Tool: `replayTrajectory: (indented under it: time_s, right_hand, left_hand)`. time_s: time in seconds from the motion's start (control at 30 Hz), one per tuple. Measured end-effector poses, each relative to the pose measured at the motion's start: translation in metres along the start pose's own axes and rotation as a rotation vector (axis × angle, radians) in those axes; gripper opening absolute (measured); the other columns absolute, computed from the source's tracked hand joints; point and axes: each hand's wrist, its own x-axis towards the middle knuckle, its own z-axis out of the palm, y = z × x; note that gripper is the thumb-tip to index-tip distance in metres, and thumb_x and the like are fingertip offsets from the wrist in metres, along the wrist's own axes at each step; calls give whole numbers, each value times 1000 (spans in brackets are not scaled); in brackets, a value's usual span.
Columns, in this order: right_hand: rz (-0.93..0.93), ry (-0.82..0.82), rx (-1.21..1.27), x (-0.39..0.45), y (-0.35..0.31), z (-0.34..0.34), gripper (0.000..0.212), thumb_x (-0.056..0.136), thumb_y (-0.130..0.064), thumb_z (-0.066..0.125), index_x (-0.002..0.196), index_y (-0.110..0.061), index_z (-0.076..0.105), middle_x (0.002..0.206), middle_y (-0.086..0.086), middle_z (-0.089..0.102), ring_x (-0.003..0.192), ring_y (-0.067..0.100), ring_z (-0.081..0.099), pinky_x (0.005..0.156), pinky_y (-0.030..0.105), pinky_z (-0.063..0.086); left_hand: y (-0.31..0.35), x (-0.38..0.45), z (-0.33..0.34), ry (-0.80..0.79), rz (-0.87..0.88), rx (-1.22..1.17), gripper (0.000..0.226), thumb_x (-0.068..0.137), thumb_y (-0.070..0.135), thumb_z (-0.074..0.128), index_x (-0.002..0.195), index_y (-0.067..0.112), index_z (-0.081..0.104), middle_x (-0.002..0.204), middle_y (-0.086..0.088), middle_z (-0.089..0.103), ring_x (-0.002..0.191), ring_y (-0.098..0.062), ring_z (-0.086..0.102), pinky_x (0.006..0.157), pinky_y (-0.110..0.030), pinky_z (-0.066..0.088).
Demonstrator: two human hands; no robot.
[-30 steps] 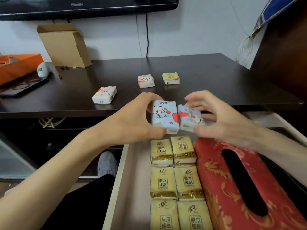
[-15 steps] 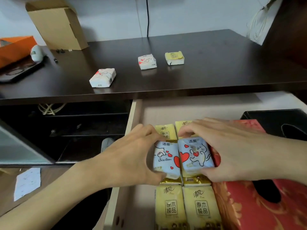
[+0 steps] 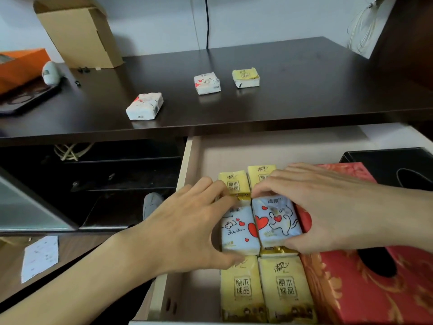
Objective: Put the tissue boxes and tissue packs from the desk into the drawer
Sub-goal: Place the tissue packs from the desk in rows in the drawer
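My left hand (image 3: pixel 187 228) grips a blue tissue pack with hearts (image 3: pixel 239 231), and my right hand (image 3: pixel 328 207) grips a second blue pack with a big red heart (image 3: pixel 276 221). Both packs lie side by side on top of the yellow tissue packs (image 3: pixel 264 287) inside the open drawer (image 3: pixel 185 160). A red patterned tissue box (image 3: pixel 365 285) fills the drawer's right side, with a black box (image 3: pixel 386 165) behind it. On the dark desk (image 3: pixel 304 90) rest two white packs with red print (image 3: pixel 145 106) (image 3: pixel 207 82) and one yellow pack (image 3: pixel 246 77).
A cardboard box (image 3: pixel 79 31) stands at the desk's back left, beside an orange box (image 3: pixel 18 66), a dark tray (image 3: pixel 25 97) and a small white device (image 3: pixel 50 72). A black cable (image 3: pixel 207 22) hangs down the wall. Open shelves (image 3: pixel 105 179) sit under the desk, left of the drawer.
Both hands have carried the two blue packs down from above the desk edge into the drawer and set them on the yellow packs. The view has tilted downward.
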Motion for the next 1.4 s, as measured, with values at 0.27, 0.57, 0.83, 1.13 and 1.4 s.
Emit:
replayTrajectory:
  time_s: [0.27, 0.57, 0.83, 1.13, 1.4]
  right_hand:
    - [-75, -16, -12, 2, 3, -8, 61, 84, -62, 67, 140, -50, 46, 134, -32, 39, 133, -1, 40, 104, 16, 34]
    - [-34, 113, 40, 3, 8, -25, 38, 85, -67, 60, 120, -55, 52, 128, -36, 42, 123, -12, 39, 96, 22, 42]
    - [61, 454, 386, 77, 40, -70, 21, 91, -21, 73, 106, -35, 71, 113, -18, 66, 112, 5, 62, 99, 35, 52]
    - [358, 551, 65, 205, 78, -87, 53, 91, -23, 64, 143, -15, 53, 151, 6, 47, 141, 27, 37, 108, 45, 41]
    - [465, 451, -25, 215, 106, -70, 46, 93, -34, 57, 135, -13, 61, 147, 7, 50, 136, 30, 40, 98, 46, 45]
  left_hand:
    - [-3, 4, 0, 17, 3, -8, 76, 70, 82, 50, 131, 36, 47, 118, 21, 47, 102, 0, 40, 81, -16, 34]
    - [-9, 11, -22, 114, -48, -86, 51, 84, 70, 39, 121, 37, 52, 110, 20, 48, 99, 0, 45, 81, -22, 44]
    - [-68, 59, -58, 546, -316, -102, 29, 92, 41, 53, 113, 25, 65, 106, 10, 59, 102, -10, 55, 82, -38, 52]
    - [-136, 62, -29, 602, -734, -81, 42, 89, 33, 57, 126, 13, 58, 142, -8, 48, 132, -29, 39, 96, -43, 44]
    - [-135, 62, -31, 582, -646, -49, 37, 88, 37, 54, 119, 18, 64, 130, 0, 54, 114, -25, 42, 78, -36, 49]
